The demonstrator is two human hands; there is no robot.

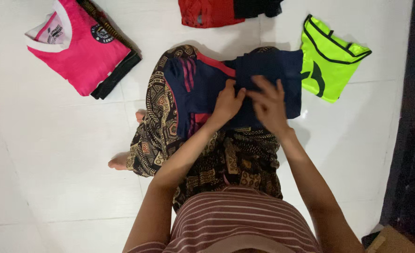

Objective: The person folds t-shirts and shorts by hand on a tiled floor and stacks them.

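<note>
Head view: both hands meet on the navy garment [268, 70] across the lap, left hand [227, 103] pinching its fold, right hand [269, 104] fingers spread flat, its long axis running left-right.

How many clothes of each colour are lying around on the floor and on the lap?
Pink folded shirt: 1
Black folded garment under the pink one: 1
Red garment at the top edge: 1
Black garment beside the red one: 1
Neon yellow-green jersey: 1
Navy garment with red stripes on the lap: 1
Total: 6
</note>
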